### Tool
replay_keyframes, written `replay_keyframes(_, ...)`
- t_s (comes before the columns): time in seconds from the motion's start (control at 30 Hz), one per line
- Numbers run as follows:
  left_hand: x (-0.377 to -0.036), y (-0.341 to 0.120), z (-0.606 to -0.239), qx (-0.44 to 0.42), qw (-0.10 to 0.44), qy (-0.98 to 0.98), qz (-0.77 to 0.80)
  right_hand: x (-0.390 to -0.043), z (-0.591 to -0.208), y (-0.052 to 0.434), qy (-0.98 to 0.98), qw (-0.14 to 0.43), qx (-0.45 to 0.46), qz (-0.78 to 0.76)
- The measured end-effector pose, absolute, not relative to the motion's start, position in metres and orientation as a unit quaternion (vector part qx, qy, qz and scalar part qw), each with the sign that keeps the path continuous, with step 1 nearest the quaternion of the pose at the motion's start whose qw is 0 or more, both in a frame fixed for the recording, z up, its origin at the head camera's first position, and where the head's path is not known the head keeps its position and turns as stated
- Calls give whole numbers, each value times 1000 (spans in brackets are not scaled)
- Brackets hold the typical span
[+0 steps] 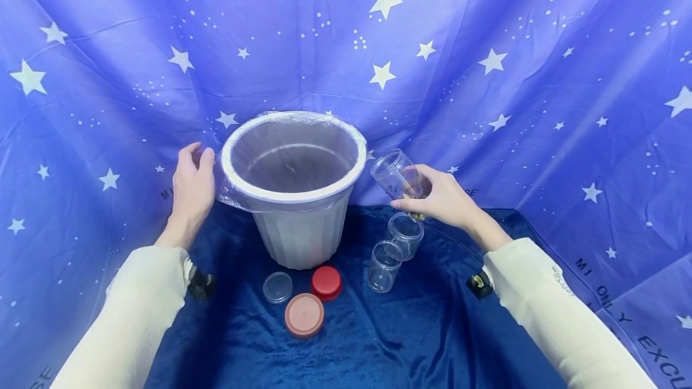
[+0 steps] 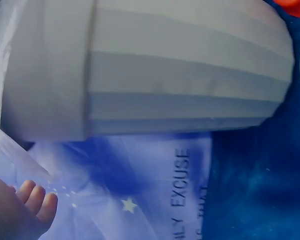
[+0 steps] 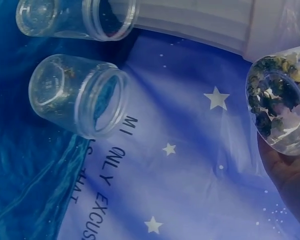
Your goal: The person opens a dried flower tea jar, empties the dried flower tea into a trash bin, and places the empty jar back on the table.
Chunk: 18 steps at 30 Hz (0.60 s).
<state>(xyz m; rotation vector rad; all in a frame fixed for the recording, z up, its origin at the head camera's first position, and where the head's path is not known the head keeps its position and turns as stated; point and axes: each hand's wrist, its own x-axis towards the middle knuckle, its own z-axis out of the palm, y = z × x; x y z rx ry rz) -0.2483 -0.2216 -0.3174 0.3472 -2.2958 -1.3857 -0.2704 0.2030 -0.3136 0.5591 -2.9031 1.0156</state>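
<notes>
My right hand (image 1: 447, 198) grips a clear plastic jar (image 1: 390, 171), its open mouth tilted up toward the bin. Dried greenish and yellowish bits (image 3: 263, 120) lie in the jar's bottom, seen in the right wrist view. A light grey trash bin (image 1: 300, 233) with a clear plastic liner (image 1: 231, 194) over its rim stands between the hands. Left of that rim, my left hand (image 1: 194, 188) is raised beside the liner with loosely bent fingers. In the left wrist view the fingers (image 2: 47, 210) appear to hold nothing; the thumb's contact with the liner is unclear.
Two lidless clear jars (image 1: 405, 239) (image 1: 385, 269) stand right of the bin. In front lie a clear lid (image 1: 278, 287), a red lid (image 1: 327, 281) and a pinkish lid (image 1: 304, 314) on dark blue cloth (image 1: 378, 347). A starry curtain (image 1: 303, 35) hangs behind.
</notes>
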Motion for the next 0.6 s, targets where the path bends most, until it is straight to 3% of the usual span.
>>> replay_keyframes(0.6, -262, -200, -291, 103, 153, -888, -422, -278, -303, 190, -930, 18, 186, 316)
